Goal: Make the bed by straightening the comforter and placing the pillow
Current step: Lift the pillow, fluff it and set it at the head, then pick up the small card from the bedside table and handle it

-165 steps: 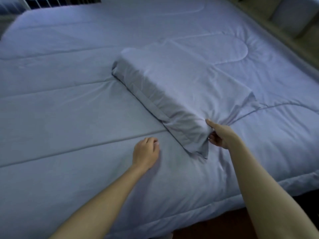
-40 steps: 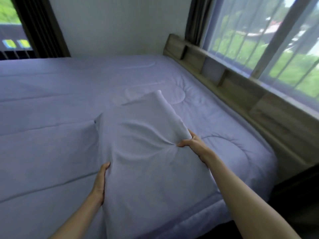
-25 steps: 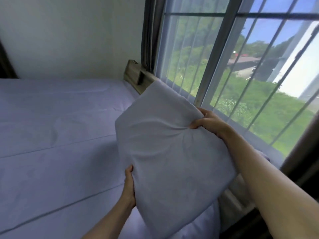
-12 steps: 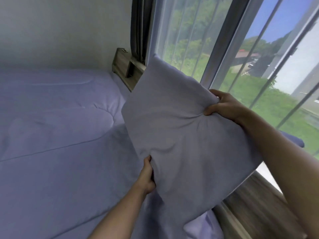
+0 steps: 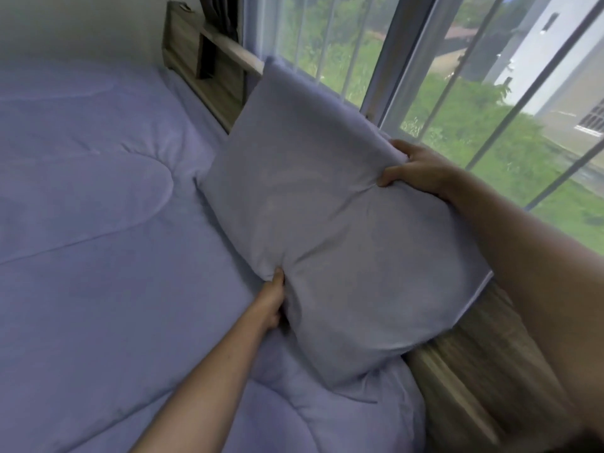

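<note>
Pillow (image 5: 343, 230) gripped at frame centre.
Your left hand (image 5: 271, 302) and right hand (image 5: 415, 170) pinch its edges; left fingertips hidden underneath.

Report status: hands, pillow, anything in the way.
Both hands gripping pillow: left hand low edge, right hand top edge. Pillow tilted against headboard, lower corner on comforter. Nothing in the way.

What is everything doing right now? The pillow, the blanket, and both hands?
Soft lavender fabric pillow: held up on edge, tilted against the wooden headboard.
Quilted lavender comforter: spread flat over the bed, bunched a little near the pillow's bottom corner.
Left hand: grip shut on the pillow's lower left edge.
Right hand: grip shut on the pillow's top edge.
Window: too unclear to tell whether open or closed.
</note>
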